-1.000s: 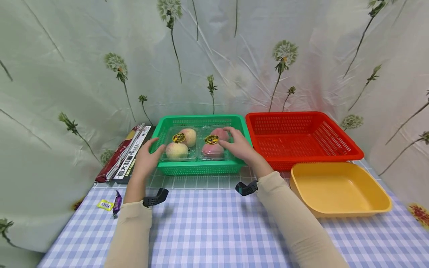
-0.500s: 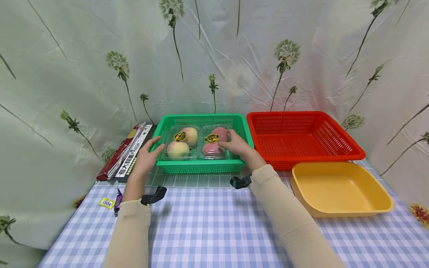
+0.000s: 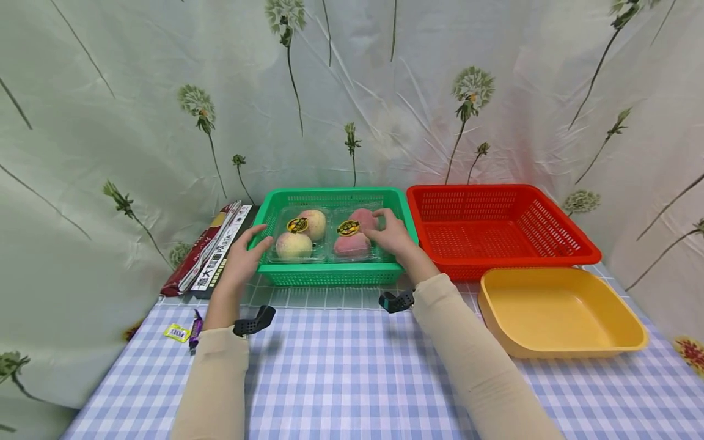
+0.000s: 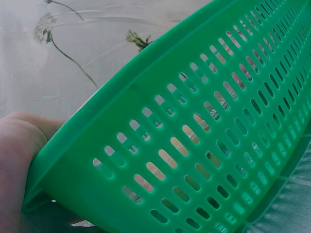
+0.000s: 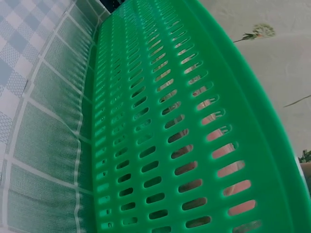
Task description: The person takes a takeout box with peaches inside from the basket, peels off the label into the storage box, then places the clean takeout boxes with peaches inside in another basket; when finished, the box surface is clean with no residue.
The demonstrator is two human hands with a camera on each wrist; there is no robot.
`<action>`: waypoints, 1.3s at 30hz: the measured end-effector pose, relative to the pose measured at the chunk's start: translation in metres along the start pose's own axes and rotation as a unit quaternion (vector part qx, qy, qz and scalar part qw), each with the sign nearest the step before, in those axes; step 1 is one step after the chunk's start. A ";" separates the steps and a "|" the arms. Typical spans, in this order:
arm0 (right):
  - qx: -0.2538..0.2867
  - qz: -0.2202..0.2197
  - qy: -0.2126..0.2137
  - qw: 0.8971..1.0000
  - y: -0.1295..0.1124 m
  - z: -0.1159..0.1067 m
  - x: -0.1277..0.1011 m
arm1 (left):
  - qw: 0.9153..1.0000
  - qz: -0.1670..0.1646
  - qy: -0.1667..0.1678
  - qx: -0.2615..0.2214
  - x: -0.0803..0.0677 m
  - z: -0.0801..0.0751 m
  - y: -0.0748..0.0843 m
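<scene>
At the centre of the head view, the green basket (image 3: 330, 275) holds two clear packs of peaches; the left hand (image 3: 242, 260) rests on its left rim, fingers loosely curved over the edge by the yellowish pack (image 3: 299, 235). The right hand (image 3: 390, 235) lies on the pink pack (image 3: 352, 238), fingers spread and relaxed across its lid, clamped on nothing. To the right stand a red basket (image 3: 550, 244) and, lower right, a yellow tray (image 3: 561, 348).

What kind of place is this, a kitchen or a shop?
Probably a table set up at home for sorting groceries: a checked tablecloth, a flowered sheet hung behind, and plastic baskets. Both hands are at the peach pack.
</scene>
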State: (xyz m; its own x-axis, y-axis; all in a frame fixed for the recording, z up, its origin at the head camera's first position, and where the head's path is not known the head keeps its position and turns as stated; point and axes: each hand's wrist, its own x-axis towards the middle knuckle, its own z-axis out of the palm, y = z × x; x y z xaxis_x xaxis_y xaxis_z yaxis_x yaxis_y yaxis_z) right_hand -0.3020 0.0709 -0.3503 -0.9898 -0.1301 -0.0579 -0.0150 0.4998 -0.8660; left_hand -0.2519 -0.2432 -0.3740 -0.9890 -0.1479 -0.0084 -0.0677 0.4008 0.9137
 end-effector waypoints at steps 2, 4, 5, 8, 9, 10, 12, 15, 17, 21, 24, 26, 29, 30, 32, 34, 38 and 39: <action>0.025 -0.006 0.010 1.000 0.000 0.000 -0.001 | 1.000 -0.002 -0.002 -0.001 0.000 0.000 0.000; 0.050 -0.015 0.018 0.998 -0.001 -0.001 -0.002 | 1.000 -0.005 -0.002 -0.001 -0.001 -0.001 0.001; 0.059 -0.023 0.023 0.998 -0.001 -0.001 -0.003 | 1.000 -0.007 -0.002 -0.001 -0.001 -0.001 0.001; 0.066 -0.039 0.023 0.997 -0.001 -0.002 -0.004 | 1.000 -0.007 -0.001 -0.004 -0.002 -0.002 0.000; 0.063 -0.042 0.018 0.997 -0.001 -0.002 -0.005 | 1.000 -0.007 0.000 -0.005 -0.002 -0.003 0.000; 0.055 -0.045 0.012 0.997 -0.001 -0.002 -0.005 | 1.000 -0.005 0.001 -0.006 -0.001 -0.003 -0.001; 0.043 -0.048 -0.006 0.998 -0.001 -0.002 -0.005 | 1.000 -0.005 0.003 -0.007 -0.001 -0.003 -0.002; 0.026 -0.049 -0.042 0.998 0.000 -0.001 -0.004 | 1.000 -0.005 0.005 -0.006 -0.001 -0.003 -0.003; 0.021 -0.046 -0.066 0.997 0.001 -0.001 -0.003 | 1.000 -0.004 0.004 -0.007 -0.001 -0.002 -0.004; 0.029 -0.033 -0.093 0.995 0.002 -0.002 -0.002 | 1.000 -0.001 0.001 -0.010 -0.001 -0.001 -0.002; 0.030 -0.025 -0.098 0.994 0.001 -0.003 -0.002 | 1.000 0.002 0.001 -0.009 -0.001 0.000 -0.001; 0.028 -0.020 -0.101 0.994 0.001 -0.004 -0.002 | 1.000 0.006 0.001 -0.008 -0.001 0.000 0.000; 0.026 -0.018 -0.102 0.994 0.000 -0.005 -0.004 | 1.000 0.009 0.004 -0.005 0.000 0.001 0.001; 0.029 -0.017 -0.101 0.994 0.000 -0.005 -0.005 | 1.000 0.009 0.004 -0.006 0.000 0.001 0.001; 0.032 -0.018 -0.094 0.995 0.000 -0.005 -0.005 | 1.000 0.005 0.005 -0.008 -0.001 0.002 0.002; 0.029 -0.023 -0.082 0.996 0.000 -0.004 -0.006 | 1.000 0.002 0.006 -0.009 -0.001 0.002 0.002; 0.004 -0.050 -0.043 0.998 0.002 -0.001 -0.007 | 1.000 -0.001 0.007 -0.008 -0.002 0.001 0.002; -0.003 -0.057 -0.031 0.998 0.003 -0.001 -0.008 | 1.000 -0.001 0.008 -0.007 -0.002 0.001 0.002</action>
State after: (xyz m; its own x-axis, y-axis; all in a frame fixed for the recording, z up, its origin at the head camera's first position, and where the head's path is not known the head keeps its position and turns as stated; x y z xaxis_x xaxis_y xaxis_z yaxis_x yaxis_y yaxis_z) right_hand -0.2945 0.0740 -0.3517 -0.9708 -0.2396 0.0093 -0.1276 0.4835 -0.8660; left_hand -0.2503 -0.2411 -0.3725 -0.9865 -0.1634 -0.0040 -0.0680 0.3880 0.9191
